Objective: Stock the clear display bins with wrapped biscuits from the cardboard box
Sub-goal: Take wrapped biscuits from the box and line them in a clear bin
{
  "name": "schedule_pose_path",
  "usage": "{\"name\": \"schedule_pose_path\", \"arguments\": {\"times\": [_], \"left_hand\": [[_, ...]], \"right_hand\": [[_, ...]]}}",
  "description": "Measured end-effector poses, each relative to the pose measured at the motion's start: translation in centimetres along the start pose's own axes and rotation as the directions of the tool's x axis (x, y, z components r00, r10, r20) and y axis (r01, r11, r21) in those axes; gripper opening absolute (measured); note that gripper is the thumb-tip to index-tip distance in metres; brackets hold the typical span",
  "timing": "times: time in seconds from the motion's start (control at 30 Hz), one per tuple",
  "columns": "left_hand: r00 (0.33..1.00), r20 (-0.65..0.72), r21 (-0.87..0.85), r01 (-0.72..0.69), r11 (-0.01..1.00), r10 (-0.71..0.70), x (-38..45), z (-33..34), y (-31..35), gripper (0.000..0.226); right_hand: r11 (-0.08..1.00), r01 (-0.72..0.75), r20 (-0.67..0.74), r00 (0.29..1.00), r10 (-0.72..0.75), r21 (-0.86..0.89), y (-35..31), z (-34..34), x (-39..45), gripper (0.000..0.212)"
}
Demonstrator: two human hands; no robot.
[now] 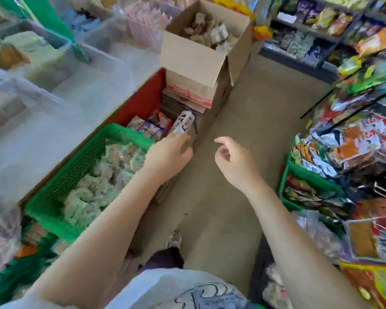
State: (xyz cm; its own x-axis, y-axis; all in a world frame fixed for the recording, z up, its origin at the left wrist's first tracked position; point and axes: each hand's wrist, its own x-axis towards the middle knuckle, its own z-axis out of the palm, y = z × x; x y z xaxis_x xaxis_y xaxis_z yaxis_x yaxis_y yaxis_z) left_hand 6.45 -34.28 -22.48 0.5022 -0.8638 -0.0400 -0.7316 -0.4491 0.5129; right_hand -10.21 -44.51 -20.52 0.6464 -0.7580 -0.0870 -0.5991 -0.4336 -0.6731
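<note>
Cardboard box [201, 56], open-topped and part-filled with wrapped biscuits [212, 32], is being kept at upper centre, beside clear bins [54, 90] at left. A white packet [183, 124] is being touched by the left hand [168, 152]; whether gripped cannot be told. The right hand [234, 162] is being held empty, fingers loosely curled.

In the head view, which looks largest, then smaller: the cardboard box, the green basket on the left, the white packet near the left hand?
1. green basket, though it is nearer the camera
2. cardboard box
3. white packet
</note>
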Motion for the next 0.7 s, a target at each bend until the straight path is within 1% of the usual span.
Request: {"name": "schedule_pose_path", "arguments": {"times": [0.07,0.13,0.27,0.33,0.4,0.5,0.63,0.7], "left_hand": [[0.999,0.027,-0.016,-0.024,1.0,0.024,4.3,0.3,1.1,0.04],[0.996,0.057,-0.024,-0.063,0.998,0.064,8.2,0.7,2.8,0.034],[0.985,0.087,-0.054,-0.143,0.988,0.147,16.0,2.5,6.3,0.029],[0.98,0.105,-0.045,-0.167,0.985,0.171,20.5,3.2,8.2,0.03],[0.981,0.102,-0.052,-0.16,0.986,0.165,25.3,3.8,10.1,0.031],[0.99,0.055,-0.069,-0.127,0.989,0.131,31.8,4.4,12.8,0.029],[0.997,0.048,-0.034,-0.052,0.998,0.054,39.8,4.8,15.2,0.025],[1.0,-0.016,-0.062,-0.019,0.998,0.018,43.2,4.8,15.5,0.023]], "right_hand": [[1.0,-0.026,0.0,1.0,0.026,0.012,1.1,-1.2,2.9,0.037],[0.997,-0.062,-0.004,0.998,0.063,0.053,2.5,-2.6,5.5,0.04],[0.968,-0.135,-0.098,0.982,0.159,0.213,6.4,-5.8,11.1,0.04],[0.949,-0.145,-0.124,0.975,0.185,0.28,8.6,-7.7,14.9,0.039],[0.948,-0.117,-0.117,0.981,0.157,0.297,10.6,-9.6,19.0,0.038],[0.953,-0.058,-0.097,0.991,0.091,0.297,13.4,-12.9,25.8,0.038],[0.967,-0.001,-0.008,1.0,0.003,0.253,15.8,-17.7,35.2,0.039],[0.973,0.038,0.048,0.998,-0.05,0.228,16.0,-19.4,39.8,0.039]]}}
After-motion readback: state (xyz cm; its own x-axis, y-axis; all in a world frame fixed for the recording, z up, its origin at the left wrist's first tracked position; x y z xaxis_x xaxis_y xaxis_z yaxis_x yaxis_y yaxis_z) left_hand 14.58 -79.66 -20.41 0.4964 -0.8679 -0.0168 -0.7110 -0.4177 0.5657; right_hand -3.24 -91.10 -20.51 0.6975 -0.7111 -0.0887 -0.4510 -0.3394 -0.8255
